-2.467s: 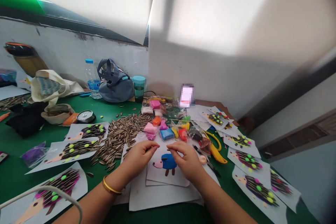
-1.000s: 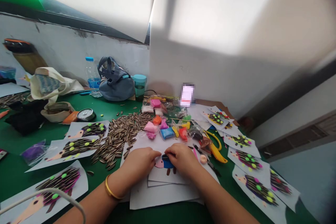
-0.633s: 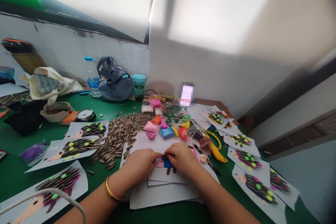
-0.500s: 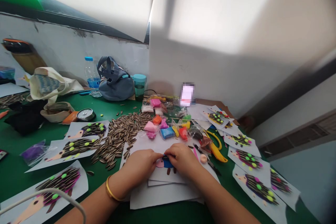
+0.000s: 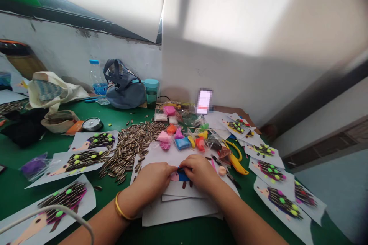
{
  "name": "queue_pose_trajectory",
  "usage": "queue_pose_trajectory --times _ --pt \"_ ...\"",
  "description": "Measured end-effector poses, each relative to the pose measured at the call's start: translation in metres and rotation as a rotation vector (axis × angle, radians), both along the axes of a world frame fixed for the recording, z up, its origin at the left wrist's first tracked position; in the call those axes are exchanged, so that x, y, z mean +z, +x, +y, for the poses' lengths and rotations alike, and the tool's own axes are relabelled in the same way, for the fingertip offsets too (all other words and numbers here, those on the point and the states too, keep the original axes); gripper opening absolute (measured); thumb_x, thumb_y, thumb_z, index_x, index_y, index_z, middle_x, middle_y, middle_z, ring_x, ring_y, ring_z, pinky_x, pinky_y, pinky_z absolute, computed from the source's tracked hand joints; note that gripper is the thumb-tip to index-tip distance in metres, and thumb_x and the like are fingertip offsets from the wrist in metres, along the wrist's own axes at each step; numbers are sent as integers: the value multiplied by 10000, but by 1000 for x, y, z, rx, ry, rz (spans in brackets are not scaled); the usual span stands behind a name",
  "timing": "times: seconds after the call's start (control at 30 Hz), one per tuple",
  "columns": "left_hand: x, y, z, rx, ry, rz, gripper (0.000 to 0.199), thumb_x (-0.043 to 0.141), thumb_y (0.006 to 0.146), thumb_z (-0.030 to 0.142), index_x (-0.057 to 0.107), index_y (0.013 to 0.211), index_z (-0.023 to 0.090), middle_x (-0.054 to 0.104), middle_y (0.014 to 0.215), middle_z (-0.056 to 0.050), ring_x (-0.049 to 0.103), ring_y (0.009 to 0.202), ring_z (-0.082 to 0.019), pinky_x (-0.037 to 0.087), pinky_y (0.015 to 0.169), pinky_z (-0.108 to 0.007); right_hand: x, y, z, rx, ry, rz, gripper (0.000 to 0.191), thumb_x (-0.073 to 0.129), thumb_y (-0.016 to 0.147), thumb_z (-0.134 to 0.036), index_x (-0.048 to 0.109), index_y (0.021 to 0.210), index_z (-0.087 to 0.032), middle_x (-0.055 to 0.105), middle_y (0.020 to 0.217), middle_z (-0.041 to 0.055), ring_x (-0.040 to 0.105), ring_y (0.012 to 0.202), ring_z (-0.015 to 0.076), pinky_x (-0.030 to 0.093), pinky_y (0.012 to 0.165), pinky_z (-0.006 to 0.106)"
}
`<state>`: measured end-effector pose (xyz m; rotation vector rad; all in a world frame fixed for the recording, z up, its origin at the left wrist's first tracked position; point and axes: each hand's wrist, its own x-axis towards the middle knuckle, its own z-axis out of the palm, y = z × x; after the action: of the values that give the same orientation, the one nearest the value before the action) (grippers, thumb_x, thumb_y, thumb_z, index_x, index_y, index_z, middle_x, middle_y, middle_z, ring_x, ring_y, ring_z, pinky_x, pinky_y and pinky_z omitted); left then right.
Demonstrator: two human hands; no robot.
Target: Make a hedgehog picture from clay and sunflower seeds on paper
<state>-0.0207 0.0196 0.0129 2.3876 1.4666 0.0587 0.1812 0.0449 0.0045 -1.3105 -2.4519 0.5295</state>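
Note:
Before me on a stack of white paper (image 5: 181, 214) lies a hedgehog picture with a blue clay body (image 5: 183, 176), a pink face (image 5: 174, 176) and brown feet (image 5: 188, 185). My left hand (image 5: 158, 176), a gold bangle (image 5: 119, 206) at its wrist, comes in from the left with fingers pressed together at the body's top edge. My right hand (image 5: 199, 170) meets it there, fingers bent and closed, covering the body's right part. Something small and dark shows at the touching fingertips, too hidden to name. A heap of sunflower seeds (image 5: 135, 141) lies beyond my left hand.
Bagged coloured clay, including a blue packet (image 5: 183, 143), lies behind my hands. Yellow-handled scissors (image 5: 238, 164) and a peach clay ball (image 5: 222, 170) are on the right. Finished hedgehog pictures (image 5: 280, 203) lie along both sides. A white cable (image 5: 69, 214) crosses the lower left.
The view has shifted slightly. My hands stay together at the top of the blue body, with only small finger movement; the dark thing there shows less.

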Motion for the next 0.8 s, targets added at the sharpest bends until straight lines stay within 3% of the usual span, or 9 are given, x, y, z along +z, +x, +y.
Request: queue_pose_trajectory --times 0.6,0.8 --pt "-3 0 0 -30 30 28 365 492 863 176 723 1119 298 743 915 -85 706 813 -290 504 696 -352 -7 -3 1 41 33 -13 274 587 821 -41 779 927 -206 743 904 44 647 900 198 464 829 293" --pt "-2 -1 0 -24 38 24 396 498 880 180 693 1195 319 745 940 -81 713 837 -285 512 712 -349 1 4 -3 -10 -2 10 244 590 894 -133 744 1068 -209 745 974 50 654 938 193 451 853 289"
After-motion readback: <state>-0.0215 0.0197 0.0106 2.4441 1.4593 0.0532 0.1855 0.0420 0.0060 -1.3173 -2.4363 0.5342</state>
